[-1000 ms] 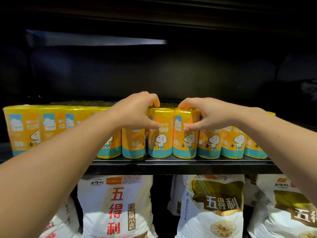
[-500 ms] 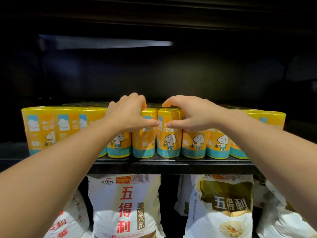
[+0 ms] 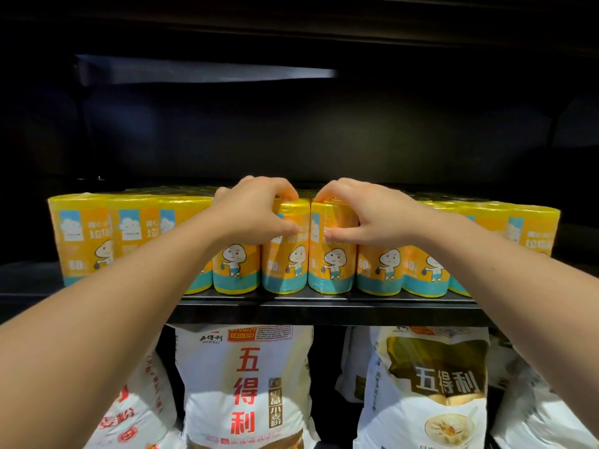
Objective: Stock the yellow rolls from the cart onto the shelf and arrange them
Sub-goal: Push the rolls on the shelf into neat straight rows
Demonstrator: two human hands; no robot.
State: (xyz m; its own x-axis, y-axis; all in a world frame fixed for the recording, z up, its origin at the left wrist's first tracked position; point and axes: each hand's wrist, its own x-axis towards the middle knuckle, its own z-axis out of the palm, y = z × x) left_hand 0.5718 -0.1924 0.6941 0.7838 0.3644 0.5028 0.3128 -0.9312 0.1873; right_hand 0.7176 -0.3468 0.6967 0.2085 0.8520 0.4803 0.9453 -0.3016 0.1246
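Gripping yellow rolls [image 3: 285,267], left hand [image 3: 256,217] mirrors right hand [image 3: 368,220].

Dark shelf [image 3: 324,307], row of upright yellow rolls [image 3: 285,254] standing along its front edge

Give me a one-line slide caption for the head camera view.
Stocking: left hand and right hand grip adjacent front-row yellow rolls on the shelf, above white flour bags.
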